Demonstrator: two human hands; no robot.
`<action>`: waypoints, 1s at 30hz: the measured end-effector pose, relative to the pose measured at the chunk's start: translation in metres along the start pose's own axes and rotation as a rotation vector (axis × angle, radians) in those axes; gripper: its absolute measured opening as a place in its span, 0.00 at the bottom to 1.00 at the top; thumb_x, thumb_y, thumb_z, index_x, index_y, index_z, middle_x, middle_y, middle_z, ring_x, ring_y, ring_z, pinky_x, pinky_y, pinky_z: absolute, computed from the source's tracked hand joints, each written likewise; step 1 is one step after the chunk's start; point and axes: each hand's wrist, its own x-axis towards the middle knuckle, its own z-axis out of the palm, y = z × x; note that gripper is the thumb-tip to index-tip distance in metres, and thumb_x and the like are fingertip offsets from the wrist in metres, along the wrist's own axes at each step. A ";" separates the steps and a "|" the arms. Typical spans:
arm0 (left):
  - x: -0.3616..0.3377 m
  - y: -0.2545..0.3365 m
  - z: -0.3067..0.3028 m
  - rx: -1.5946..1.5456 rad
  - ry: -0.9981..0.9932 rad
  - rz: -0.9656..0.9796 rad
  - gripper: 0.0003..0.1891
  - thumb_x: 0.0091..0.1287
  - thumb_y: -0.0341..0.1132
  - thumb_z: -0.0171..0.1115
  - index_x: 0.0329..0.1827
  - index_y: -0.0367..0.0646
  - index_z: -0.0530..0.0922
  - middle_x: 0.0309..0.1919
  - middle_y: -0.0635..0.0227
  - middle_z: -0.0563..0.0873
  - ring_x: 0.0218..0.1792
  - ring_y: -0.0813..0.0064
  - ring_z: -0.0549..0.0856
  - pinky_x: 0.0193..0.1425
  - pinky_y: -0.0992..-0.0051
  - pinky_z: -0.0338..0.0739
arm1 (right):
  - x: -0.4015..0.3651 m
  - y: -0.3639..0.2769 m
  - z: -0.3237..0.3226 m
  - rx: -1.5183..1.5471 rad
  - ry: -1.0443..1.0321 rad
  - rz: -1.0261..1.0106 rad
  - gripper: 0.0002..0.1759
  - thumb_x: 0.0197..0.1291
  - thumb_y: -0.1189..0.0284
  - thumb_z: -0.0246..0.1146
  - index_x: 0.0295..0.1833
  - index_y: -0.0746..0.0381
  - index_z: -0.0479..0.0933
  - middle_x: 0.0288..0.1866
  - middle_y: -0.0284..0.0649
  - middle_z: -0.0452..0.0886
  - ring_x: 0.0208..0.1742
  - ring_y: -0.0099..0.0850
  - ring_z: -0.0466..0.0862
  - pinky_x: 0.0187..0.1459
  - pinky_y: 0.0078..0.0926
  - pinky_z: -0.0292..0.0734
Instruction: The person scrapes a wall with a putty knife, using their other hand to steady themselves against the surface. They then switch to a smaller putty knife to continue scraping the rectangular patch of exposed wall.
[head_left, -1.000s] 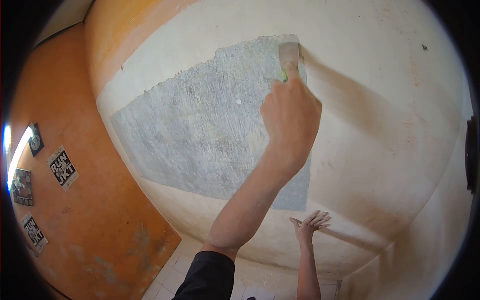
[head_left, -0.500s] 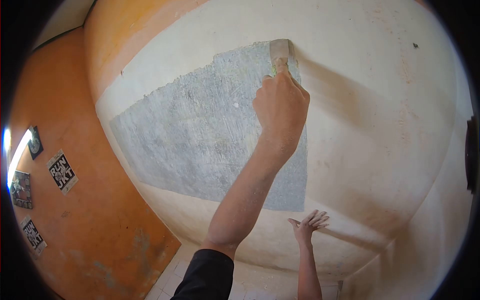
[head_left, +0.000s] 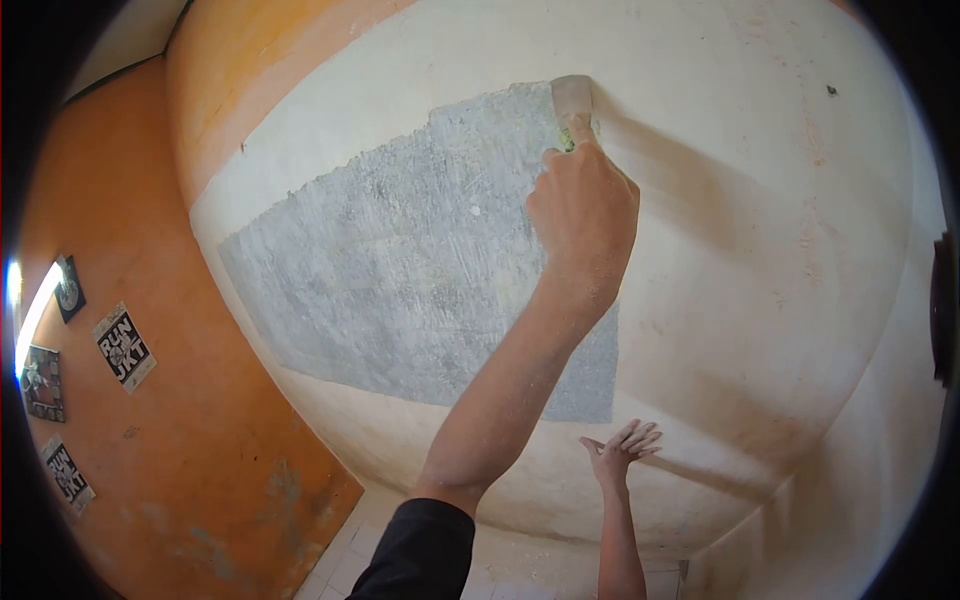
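High on the wall, my left hand [head_left: 588, 205] is closed round a putty knife, with its index finger stretched along the wide metal blade [head_left: 573, 95]. A bit of green handle shows beside that finger; the rest is hidden in the hand. The blade lies at the upper right corner of a rough grey patch [head_left: 400, 250], where the pale coating [head_left: 720, 330] begins. Lower down, my right hand [head_left: 620, 452] is spread with dusty fingers apart, over the pale wall just below and right of the patch. It holds nothing.
An orange wall [head_left: 190, 420] meets the pale wall at the left, with a "RUN JKT" poster [head_left: 124, 347] and other pictures on it. Light floor tiles [head_left: 345, 555] show at the bottom. A dark object [head_left: 942, 310] sits at the far right edge.
My left hand and the putty knife have shifted slightly right along the patch's top edge, and the blade is tilted a little differently. My right hand has hardly moved.
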 end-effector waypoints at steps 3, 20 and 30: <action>-0.011 -0.006 -0.002 -0.010 0.002 0.003 0.20 0.75 0.30 0.52 0.67 0.33 0.78 0.23 0.50 0.85 0.28 0.50 0.89 0.31 0.56 0.83 | -0.001 0.002 -0.005 -0.041 -0.027 0.025 0.80 0.51 0.34 0.71 0.80 0.75 0.25 0.79 0.78 0.17 0.78 0.76 0.14 0.67 0.81 0.10; -0.006 -0.021 -0.001 -0.038 -0.007 -0.007 0.20 0.76 0.32 0.51 0.68 0.36 0.77 0.25 0.50 0.87 0.31 0.51 0.90 0.33 0.56 0.83 | -0.001 0.003 -0.002 0.014 -0.085 0.064 0.80 0.52 0.34 0.71 0.80 0.77 0.25 0.79 0.78 0.17 0.78 0.73 0.13 0.67 0.79 0.08; 0.004 -0.025 -0.008 -0.044 0.023 0.026 0.19 0.76 0.31 0.51 0.66 0.36 0.79 0.27 0.49 0.88 0.30 0.52 0.90 0.32 0.57 0.83 | 0.004 0.005 -0.002 -0.005 -0.042 0.028 0.81 0.51 0.34 0.72 0.80 0.76 0.22 0.78 0.79 0.16 0.78 0.74 0.12 0.66 0.81 0.08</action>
